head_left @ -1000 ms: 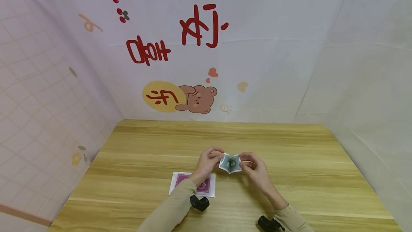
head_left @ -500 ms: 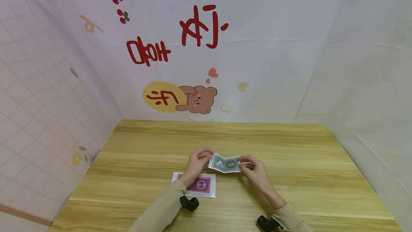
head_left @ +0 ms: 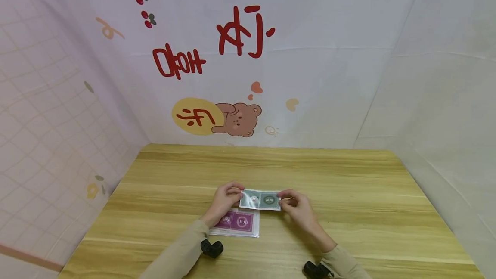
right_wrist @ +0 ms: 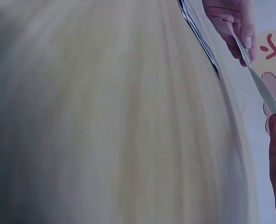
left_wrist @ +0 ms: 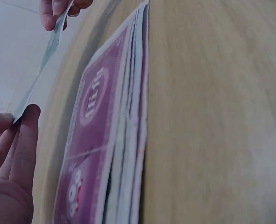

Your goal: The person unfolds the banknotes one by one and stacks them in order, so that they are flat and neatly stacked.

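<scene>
My left hand (head_left: 223, 203) pinches the left edge of a green play banknote (head_left: 260, 200). At the opposite edge my right hand (head_left: 300, 210) pinches it between thumb and fingers. A crease runs down the note's middle, and it is stretched nearly flat above the table. Below and slightly left lies a stack of play banknotes (head_left: 242, 223) with a purple one on top. My left hand and wrist hide part of that stack's left side. In the left wrist view the stack (left_wrist: 93, 121) shows several layers at its edge, and the green note (left_wrist: 42, 70) is apart from it.
The wooden table (head_left: 348, 184) runs back to a white printed cloth (head_left: 317, 76) hung behind it. More cloth stands at both sides. A black wrist camera (head_left: 212, 249) sits on the left wrist, and another camera (head_left: 317, 269) on the right.
The green banknote has gone from folded in a V to spread almost flat. My left hand has moved left, and both hands have shifted the note left, nearer the purple stack.
</scene>
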`<action>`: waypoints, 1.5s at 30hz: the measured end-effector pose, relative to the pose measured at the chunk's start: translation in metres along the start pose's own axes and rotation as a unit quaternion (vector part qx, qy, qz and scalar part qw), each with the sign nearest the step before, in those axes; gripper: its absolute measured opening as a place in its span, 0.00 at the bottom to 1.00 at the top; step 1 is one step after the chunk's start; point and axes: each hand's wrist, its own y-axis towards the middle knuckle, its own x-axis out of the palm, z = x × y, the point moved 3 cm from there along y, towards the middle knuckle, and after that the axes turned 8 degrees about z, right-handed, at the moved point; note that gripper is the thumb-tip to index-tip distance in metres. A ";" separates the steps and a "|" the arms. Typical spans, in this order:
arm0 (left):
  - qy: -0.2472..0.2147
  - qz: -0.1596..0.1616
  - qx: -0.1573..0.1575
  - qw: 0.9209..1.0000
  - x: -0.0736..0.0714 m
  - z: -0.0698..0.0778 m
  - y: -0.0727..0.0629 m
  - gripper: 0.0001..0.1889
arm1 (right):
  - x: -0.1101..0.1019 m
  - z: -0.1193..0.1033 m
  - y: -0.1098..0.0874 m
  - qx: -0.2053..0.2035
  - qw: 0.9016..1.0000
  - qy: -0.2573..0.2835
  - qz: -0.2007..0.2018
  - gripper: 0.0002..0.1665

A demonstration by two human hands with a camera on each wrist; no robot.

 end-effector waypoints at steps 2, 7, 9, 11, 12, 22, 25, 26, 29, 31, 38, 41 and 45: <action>0.008 -0.005 -0.002 1.000 -0.003 0.002 -0.002 0.15 | 0.002 -0.008 -0.001 -0.001 1.000 -0.012 -0.005 0.12; 0.024 -0.014 -0.004 1.000 -0.010 0.007 -0.009 0.15 | 0.010 -0.004 -0.002 0.003 1.000 -0.016 -0.007 0.11; 0.022 -0.012 -0.006 1.000 -0.014 0.007 -0.011 0.15 | 0.015 0.004 0.000 0.002 1.000 -0.016 -0.007 0.11; 0.017 -0.006 -0.010 1.000 -0.018 0.007 -0.013 0.15 | 0.020 0.013 0.001 -0.005 1.000 -0.020 -0.010 0.11; 0.016 -0.003 -0.010 1.000 -0.021 0.006 -0.014 0.15 | 0.023 0.017 0.001 -0.005 1.000 -0.020 -0.013 0.11; 0.036 0.003 -0.006 0.999 -0.047 0.002 -0.019 0.10 | 0.045 0.013 0.000 -0.004 0.999 -0.011 -0.044 0.11; 0.056 0.007 -0.005 0.998 -0.052 0.002 -0.021 0.09 | 0.052 0.011 0.000 -0.001 0.998 -0.013 -0.053 0.11; 0.064 0.009 -0.004 0.998 -0.054 0.002 -0.021 0.09 | 0.055 0.010 -0.001 -0.002 0.998 -0.017 -0.057 0.10; 0.086 0.006 0.006 0.996 -0.060 0.003 -0.025 0.08 | 0.061 0.008 -0.002 -0.008 0.998 -0.023 -0.066 0.10; 0.098 0.000 0.013 0.995 -0.065 0.004 -0.027 0.08 | 0.065 0.008 -0.003 -0.014 0.997 -0.025 -0.072 0.10; 0.123 -0.024 0.022 0.992 -0.076 0.005 -0.034 0.08 | 0.076 0.011 -0.006 -0.023 0.995 -0.031 -0.096 0.10; 0.126 -0.036 0.031 0.991 -0.078 0.006 -0.037 0.08 | 0.078 0.009 -0.007 -0.034 0.992 -0.058 -0.103 0.11; 0.140 -0.045 0.039 0.988 -0.079 0.006 -0.040 0.08 | 0.080 0.009 -0.007 -0.052 0.988 -0.094 -0.112 0.12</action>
